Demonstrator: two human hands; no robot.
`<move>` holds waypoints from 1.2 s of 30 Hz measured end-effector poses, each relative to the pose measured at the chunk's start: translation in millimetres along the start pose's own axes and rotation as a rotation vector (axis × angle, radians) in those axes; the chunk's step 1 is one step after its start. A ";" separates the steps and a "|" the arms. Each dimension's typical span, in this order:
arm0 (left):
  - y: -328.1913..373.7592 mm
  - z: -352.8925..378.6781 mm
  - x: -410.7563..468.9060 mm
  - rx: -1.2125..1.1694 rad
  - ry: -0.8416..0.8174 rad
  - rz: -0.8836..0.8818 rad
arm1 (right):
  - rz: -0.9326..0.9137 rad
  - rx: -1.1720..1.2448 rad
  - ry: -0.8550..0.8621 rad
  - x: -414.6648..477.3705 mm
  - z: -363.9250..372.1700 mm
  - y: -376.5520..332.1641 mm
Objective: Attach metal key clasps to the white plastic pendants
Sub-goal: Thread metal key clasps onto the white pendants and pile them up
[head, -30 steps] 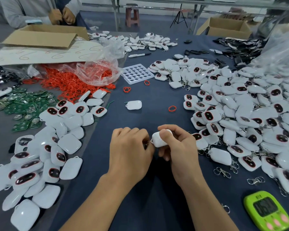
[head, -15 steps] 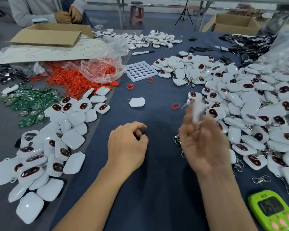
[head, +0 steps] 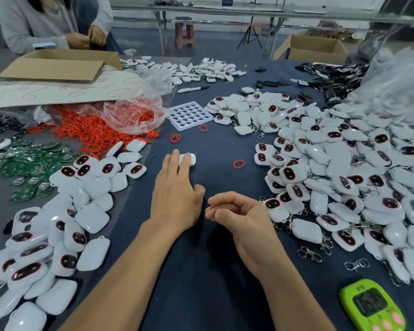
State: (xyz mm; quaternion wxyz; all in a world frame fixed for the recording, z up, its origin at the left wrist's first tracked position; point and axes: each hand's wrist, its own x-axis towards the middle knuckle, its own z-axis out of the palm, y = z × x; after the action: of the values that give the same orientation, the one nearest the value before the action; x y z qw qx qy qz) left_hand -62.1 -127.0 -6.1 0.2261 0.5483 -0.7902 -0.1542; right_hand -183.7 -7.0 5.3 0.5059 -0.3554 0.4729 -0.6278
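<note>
My left hand (head: 175,189) stretches forward over the dark blue table (head: 201,271), its straight fingers touching a single white plastic pendant (head: 188,159) lying alone near the middle. My right hand (head: 239,216) hovers low just to the right, fingers loosely curled, holding nothing that I can see. A pile of white pendants without clasps (head: 65,211) lies on the left. A large heap of pendants with clasps (head: 344,177) covers the right. Loose metal key clasps (head: 310,253) lie near the front right.
Red rubber rings (head: 93,132) spill from a clear bag, with stray red rings (head: 238,164) on the cloth. Green circuit boards (head: 26,166) lie at the left, a white holed tray (head: 189,115) mid-table, a green timer (head: 371,306) front right. Another person (head: 58,25) works behind a cardboard box (head: 60,65).
My right hand swung a finished pendant toward the right heap, let it go and came back empty. My left hand moved forward from beside it onto the lone pendant.
</note>
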 end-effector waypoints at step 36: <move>61.6 11.1 -77.2 -0.097 -0.099 0.456 | -0.329 -0.242 0.881 -29.2 -2.4 7.5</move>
State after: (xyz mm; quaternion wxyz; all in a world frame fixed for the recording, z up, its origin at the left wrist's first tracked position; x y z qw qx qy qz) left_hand -94.1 -33.1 0.2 0.2424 0.3360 -0.8953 -0.1638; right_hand -176.8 21.6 -1.6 0.1068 -0.1821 0.6492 -0.7307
